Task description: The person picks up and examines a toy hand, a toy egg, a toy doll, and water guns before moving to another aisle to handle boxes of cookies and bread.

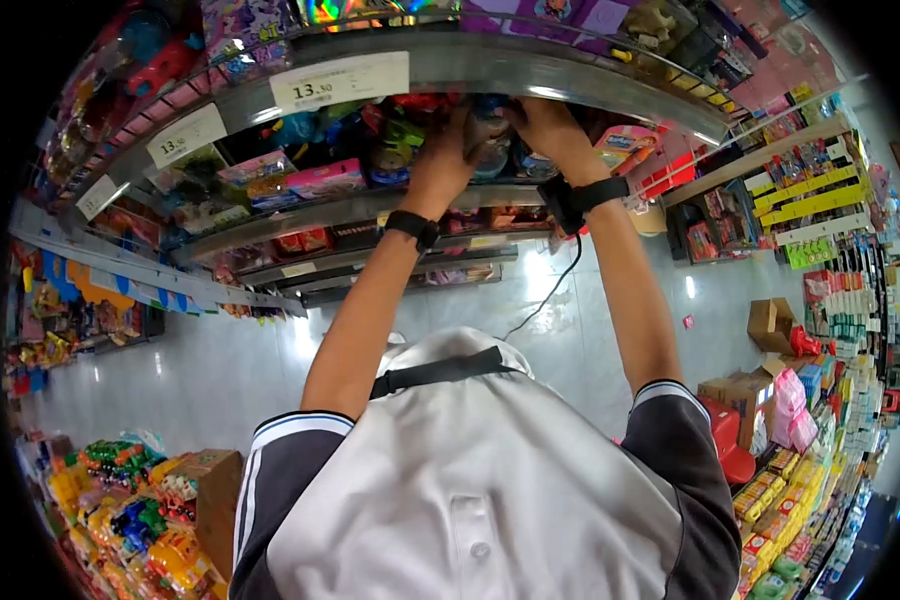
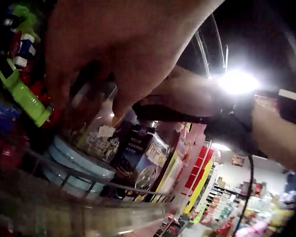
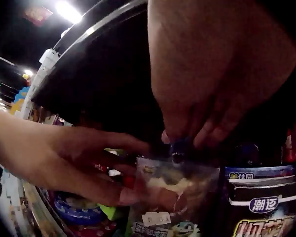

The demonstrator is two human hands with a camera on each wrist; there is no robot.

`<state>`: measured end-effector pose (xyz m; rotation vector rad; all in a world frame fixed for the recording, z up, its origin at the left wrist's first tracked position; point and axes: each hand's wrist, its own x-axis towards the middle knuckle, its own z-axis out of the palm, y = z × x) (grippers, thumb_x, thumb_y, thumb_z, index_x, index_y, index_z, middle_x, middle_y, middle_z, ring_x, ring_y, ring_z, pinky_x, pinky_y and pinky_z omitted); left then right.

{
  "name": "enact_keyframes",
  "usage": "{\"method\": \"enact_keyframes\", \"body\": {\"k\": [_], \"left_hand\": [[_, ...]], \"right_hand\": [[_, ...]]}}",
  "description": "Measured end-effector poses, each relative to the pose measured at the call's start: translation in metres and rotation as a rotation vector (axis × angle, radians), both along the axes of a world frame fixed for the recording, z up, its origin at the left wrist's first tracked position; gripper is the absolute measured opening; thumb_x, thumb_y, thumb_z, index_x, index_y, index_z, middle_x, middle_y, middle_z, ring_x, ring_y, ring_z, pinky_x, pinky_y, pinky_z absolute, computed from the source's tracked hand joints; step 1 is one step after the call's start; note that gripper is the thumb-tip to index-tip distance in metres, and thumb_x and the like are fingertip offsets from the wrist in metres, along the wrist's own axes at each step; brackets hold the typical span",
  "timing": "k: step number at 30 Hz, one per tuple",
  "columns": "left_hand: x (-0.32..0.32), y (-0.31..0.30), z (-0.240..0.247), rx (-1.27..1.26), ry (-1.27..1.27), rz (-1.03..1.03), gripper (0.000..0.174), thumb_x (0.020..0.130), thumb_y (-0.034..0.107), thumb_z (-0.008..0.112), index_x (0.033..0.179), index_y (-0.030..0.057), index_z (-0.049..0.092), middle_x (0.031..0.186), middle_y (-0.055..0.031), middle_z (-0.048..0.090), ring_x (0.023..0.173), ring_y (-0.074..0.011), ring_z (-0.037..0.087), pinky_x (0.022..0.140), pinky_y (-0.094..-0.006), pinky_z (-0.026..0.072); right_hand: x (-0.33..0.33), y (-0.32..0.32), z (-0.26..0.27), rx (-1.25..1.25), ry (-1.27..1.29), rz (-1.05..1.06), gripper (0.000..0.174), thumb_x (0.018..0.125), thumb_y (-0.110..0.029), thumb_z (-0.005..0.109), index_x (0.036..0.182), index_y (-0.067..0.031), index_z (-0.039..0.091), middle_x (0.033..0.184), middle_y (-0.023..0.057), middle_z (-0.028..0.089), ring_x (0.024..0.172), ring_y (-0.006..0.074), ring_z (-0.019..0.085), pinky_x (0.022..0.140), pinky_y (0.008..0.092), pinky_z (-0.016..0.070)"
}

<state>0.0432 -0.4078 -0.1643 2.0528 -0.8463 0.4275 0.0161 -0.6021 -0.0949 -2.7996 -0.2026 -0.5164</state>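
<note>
A clear package with printed art and a pale sticker stands on the shelf between both hands. In the left wrist view a light blue round base shows beneath it. My left hand grips the package from its left side; in the right wrist view that hand has a digit against its edge. From above, my right hand reaches in, and its fingertips pinch a small dark blue piece at the package's top. How that piece joins the package is hidden.
A dark package with white lettering stands right of the clear one. Green and red toys lie to the left. The shelf edge with price tags runs above the hands; a wire rail borders the shelf front.
</note>
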Motion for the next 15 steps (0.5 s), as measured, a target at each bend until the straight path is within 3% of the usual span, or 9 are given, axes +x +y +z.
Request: {"method": "enact_keyframes", "body": {"k": [4, 5, 8, 11, 15], "left_hand": [[0.002, 0.005, 0.006, -0.039, 0.142, -0.105, 0.076, 0.089, 0.014, 0.072, 0.153, 0.0136, 0.031, 0.14, -0.0253, 0.045, 0.121, -0.0453, 0.053, 0.093, -0.0521, 0.0534], [0.007, 0.002, -0.002, -0.056, 0.05, -0.101, 0.078, 0.089, 0.011, 0.072, 0.154, 0.0118, 0.029, 0.144, -0.0244, 0.041, 0.121, -0.0452, 0.053, 0.095, -0.051, 0.0529], [0.026, -0.002, -0.016, 0.039, 0.134, -0.139, 0.083, 0.097, 0.03, 0.067, 0.159, 0.0084, 0.016, 0.147, -0.0251, 0.046, 0.125, -0.0413, 0.055, 0.098, -0.0473, 0.051], [0.021, 0.009, 0.011, -0.005, 0.277, -0.285, 0.085, 0.097, 0.027, 0.068, 0.158, 0.0059, 0.014, 0.146, -0.0253, 0.046, 0.128, -0.0409, 0.052, 0.103, -0.0469, 0.0468], [0.037, 0.001, -0.016, -0.042, 0.234, -0.378, 0.087, 0.096, 0.026, 0.07, 0.157, 0.0045, 0.013, 0.15, -0.0262, 0.041, 0.133, -0.0416, 0.048, 0.108, -0.0475, 0.0424]], "right_hand": [[0.021, -0.004, -0.014, -0.004, 0.151, -0.094, 0.044, 0.095, -0.032, 0.068, 0.123, -0.0004, 0.057, 0.106, 0.021, 0.068, 0.099, 0.0404, 0.065, 0.087, 0.0466, 0.0501], [0.022, -0.005, -0.018, 0.014, 0.156, -0.087, 0.044, 0.095, -0.034, 0.067, 0.122, 0.0008, 0.057, 0.104, 0.0222, 0.068, 0.097, 0.0397, 0.065, 0.085, 0.0472, 0.0493], [0.004, 0.01, 0.001, -0.04, 0.015, -0.026, 0.045, 0.096, -0.036, 0.065, 0.121, 0.0004, 0.057, 0.106, 0.0233, 0.068, 0.094, 0.0395, 0.065, 0.082, 0.0475, 0.0484], [-0.002, 0.017, 0.012, 0.003, 0.109, -0.06, 0.044, 0.095, -0.038, 0.066, 0.117, 0.0, 0.062, 0.106, 0.0243, 0.069, 0.093, 0.0395, 0.065, 0.08, 0.0475, 0.048], [-0.01, 0.009, 0.008, -0.03, 0.008, -0.004, 0.046, 0.095, -0.044, 0.065, 0.109, -0.0001, 0.066, 0.1, 0.0225, 0.07, 0.091, 0.0391, 0.065, 0.079, 0.0472, 0.0485]]}}
